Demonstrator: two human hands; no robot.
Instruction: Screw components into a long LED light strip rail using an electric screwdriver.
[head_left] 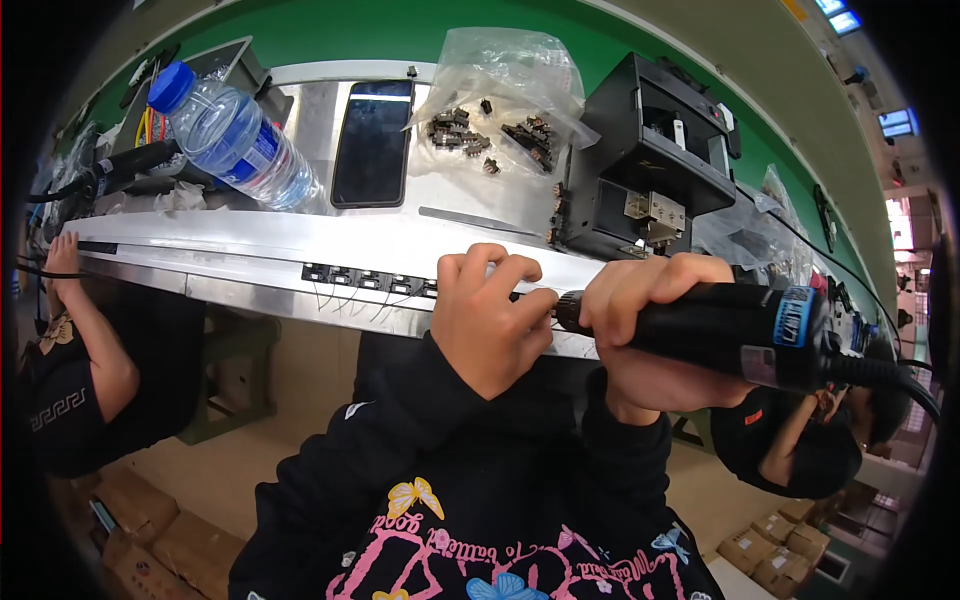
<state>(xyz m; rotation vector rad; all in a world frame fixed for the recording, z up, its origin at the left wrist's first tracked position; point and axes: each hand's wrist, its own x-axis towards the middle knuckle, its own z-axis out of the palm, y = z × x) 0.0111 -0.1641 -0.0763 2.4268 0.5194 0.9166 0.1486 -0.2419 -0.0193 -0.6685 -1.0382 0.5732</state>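
My right hand (640, 310) is wrapped round a black electric screwdriver (715, 330), held nearly level with its tip pointing left and its cable running off to the right. My left hand (490, 320) is closed at the bench edge, fingers bent down over a row of small black parts (370, 281) with thin wires hanging from them. The screwdriver's tip meets the fingers of that hand; what they pinch is hidden. The row lies along a long white metal strip (230, 240).
Behind the strip are a water bottle (240, 140), a phone (373, 145), a clear bag (510, 75) with several small black parts, and a black machine (660, 140). A co-worker's hand (65, 265) touches the strip's left end. Another person (790, 440) sits at the right. Cardboard boxes (170, 540) stand on the floor.
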